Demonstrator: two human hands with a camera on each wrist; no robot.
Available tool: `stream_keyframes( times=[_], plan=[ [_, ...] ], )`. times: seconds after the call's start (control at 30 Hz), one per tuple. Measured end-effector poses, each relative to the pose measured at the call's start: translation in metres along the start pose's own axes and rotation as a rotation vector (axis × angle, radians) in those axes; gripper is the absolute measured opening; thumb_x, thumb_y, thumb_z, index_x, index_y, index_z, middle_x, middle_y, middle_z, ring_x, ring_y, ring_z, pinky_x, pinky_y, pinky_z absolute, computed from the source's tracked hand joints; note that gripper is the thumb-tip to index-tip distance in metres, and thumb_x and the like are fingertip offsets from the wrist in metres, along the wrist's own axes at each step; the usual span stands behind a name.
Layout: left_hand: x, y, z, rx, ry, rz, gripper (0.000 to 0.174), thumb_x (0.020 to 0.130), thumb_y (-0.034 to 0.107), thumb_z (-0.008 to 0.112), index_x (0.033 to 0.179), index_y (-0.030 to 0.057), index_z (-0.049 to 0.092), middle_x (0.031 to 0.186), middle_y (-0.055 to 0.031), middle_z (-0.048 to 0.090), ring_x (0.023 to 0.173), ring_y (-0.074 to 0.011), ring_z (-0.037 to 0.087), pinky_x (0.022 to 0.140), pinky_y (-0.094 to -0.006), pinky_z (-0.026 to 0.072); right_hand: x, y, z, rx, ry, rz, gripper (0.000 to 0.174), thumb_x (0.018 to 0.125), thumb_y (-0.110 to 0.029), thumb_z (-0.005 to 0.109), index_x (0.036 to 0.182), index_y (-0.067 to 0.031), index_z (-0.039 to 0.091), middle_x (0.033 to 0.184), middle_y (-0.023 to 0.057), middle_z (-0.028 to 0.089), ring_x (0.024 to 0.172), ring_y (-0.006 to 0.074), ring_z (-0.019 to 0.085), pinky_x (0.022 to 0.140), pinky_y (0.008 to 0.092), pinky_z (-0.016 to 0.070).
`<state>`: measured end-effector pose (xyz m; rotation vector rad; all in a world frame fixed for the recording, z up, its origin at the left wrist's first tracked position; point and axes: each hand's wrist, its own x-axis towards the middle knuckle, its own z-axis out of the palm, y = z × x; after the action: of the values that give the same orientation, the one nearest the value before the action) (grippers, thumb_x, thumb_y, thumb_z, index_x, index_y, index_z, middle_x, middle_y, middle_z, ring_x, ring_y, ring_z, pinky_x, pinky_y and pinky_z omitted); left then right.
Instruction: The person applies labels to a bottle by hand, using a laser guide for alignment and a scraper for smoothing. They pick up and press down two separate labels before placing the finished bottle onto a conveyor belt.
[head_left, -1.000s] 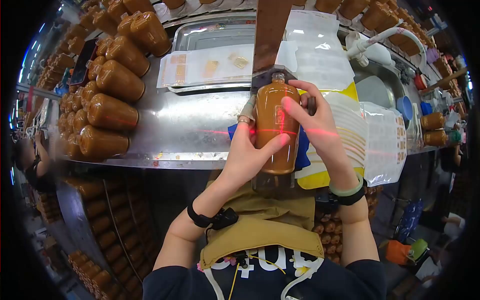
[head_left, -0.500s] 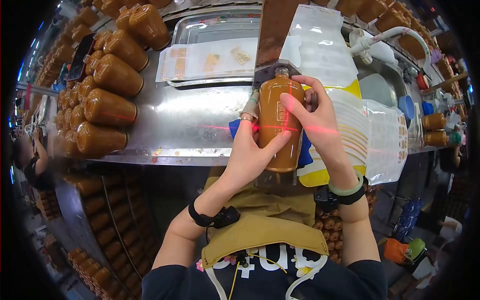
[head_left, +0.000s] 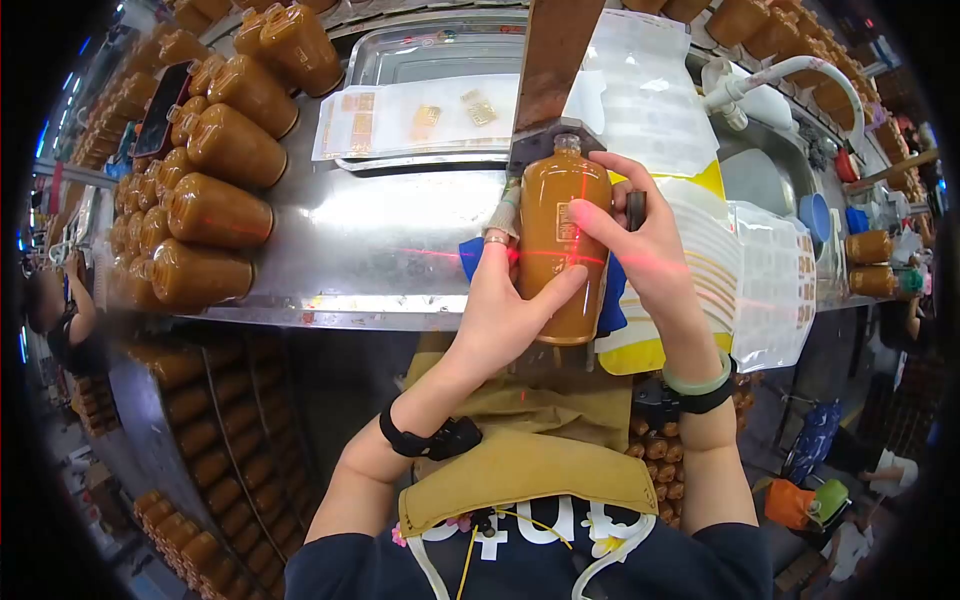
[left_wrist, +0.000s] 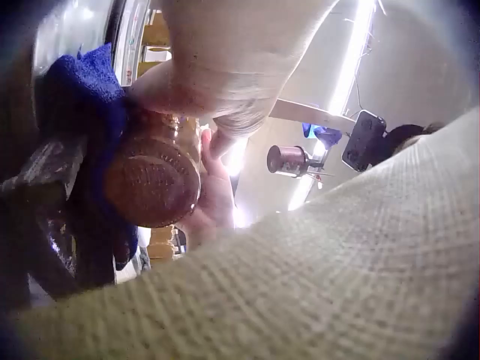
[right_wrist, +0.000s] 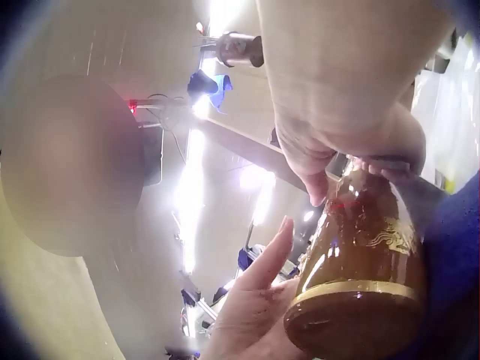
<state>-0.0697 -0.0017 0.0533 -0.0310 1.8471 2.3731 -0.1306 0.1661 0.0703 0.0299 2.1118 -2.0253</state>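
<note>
A glossy amber-brown bottle (head_left: 548,295) lies with its neck away from the person, a small gold label (head_left: 566,222) on its upward side and red laser lines crossing it. My left hand (head_left: 503,298) holds its left side, thumb laid across the front, finger tips hidden behind. On the other side my right hand (head_left: 648,245) grips it near the shoulder, thumb tip at the label's right edge. A blue cloth (head_left: 612,315) is beneath the bottle. From the right wrist, the bottle (right_wrist: 352,255) shows a gold band and gold ornament; its round base (left_wrist: 154,182) faces the left wrist camera.
Many brown bottles (head_left: 220,210) lie stacked at the left. Behind are a metal tray (head_left: 440,60) and a white sheet (head_left: 390,130) with gold label pieces. A brown post (head_left: 558,60) rises past the neck. Plastic label sheets (head_left: 770,280) and a tap (head_left: 790,68) are at the right.
The right thumb has slid slightly down along the bottle to the label's edge. Both hands keep their hold; the head view has shifted a little.
</note>
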Motion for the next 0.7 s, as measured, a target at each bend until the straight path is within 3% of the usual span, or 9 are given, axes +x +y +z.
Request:
stream_keyframes(
  times=[0.1,0.3,0.37,0.4,0.47,0.7],
  plan=[
    [0.0005,-0.0026,0.0003,0.075,0.005,0.013,0.068,0.094,0.018,0.079,0.144,-0.0048,0.038,0.137,-0.0197,0.056,0.127,-0.0227,0.060,0.106,-0.0383,0.0500,-0.0001,-0.0022,0.0016,-0.029,0.000,-0.001,0.063,0.087,-0.012,0.083,0.142,-0.0030,0.054,0.093,-0.0001,0.057,0.085,0.0069,0.060,0.072,0.0235,0.0500],
    [-0.0023,0.0012,0.0026,0.047,0.037,0.021,0.067,0.094,0.018,0.078,0.144,-0.0048,0.039,0.136,-0.0191,0.058,0.125,-0.0226,0.061,0.103,-0.0376,0.0520,-0.0002,-0.0019,0.0013,-0.057,-0.002,-0.003,0.061,0.088,-0.012,0.083,0.141,-0.0021,0.054,0.092,-0.0007,0.056,0.084,0.0061,0.060,0.069,0.0219,0.0491],
    [-0.0029,0.0038,0.0000,0.095,-0.028,-0.071,0.085,0.096,0.012,0.074,0.162,-0.0013,0.021,0.151,-0.0159,0.046,0.141,-0.0223,0.047,0.116,-0.0392,0.0404,0.0002,-0.0020,0.0015,-0.021,-0.007,-0.010,0.061,0.088,-0.013,0.082,0.141,-0.0021,0.054,0.092,-0.0012,0.055,0.083,0.0056,0.058,0.068,0.0215,0.0485],
    [-0.0026,0.0026,0.0006,0.094,-0.027,-0.072,0.085,0.096,0.012,0.074,0.162,-0.0013,0.021,0.151,-0.0159,0.046,0.141,-0.0223,0.047,0.116,-0.0392,0.0404,0.0008,-0.0020,0.0013,-0.022,-0.003,-0.006,0.061,0.088,-0.013,0.083,0.141,-0.0022,0.055,0.091,-0.0016,0.055,0.082,0.0054,0.057,0.068,0.0215,0.0482],
    [-0.0023,-0.0012,0.0024,0.112,0.034,0.021,0.068,0.094,0.018,0.078,0.145,-0.0046,0.038,0.135,-0.0184,0.058,0.123,-0.0225,0.062,0.103,-0.0372,0.0526,0.0006,-0.0019,0.0012,-0.024,0.002,0.001,0.060,0.088,-0.013,0.083,0.141,-0.0024,0.055,0.091,-0.0019,0.054,0.081,0.0052,0.057,0.068,0.0215,0.0479],
    [-0.0022,-0.0013,0.0016,0.103,0.027,-0.002,0.070,0.094,0.018,0.079,0.146,-0.0051,0.037,0.136,-0.0189,0.058,0.125,-0.0226,0.061,0.104,-0.0373,0.0520,0.0008,-0.0015,0.0002,-0.036,0.002,0.002,0.061,0.087,-0.013,0.083,0.141,-0.0029,0.055,0.090,-0.0026,0.054,0.081,0.0051,0.057,0.067,0.0211,0.0468]
  ],
)
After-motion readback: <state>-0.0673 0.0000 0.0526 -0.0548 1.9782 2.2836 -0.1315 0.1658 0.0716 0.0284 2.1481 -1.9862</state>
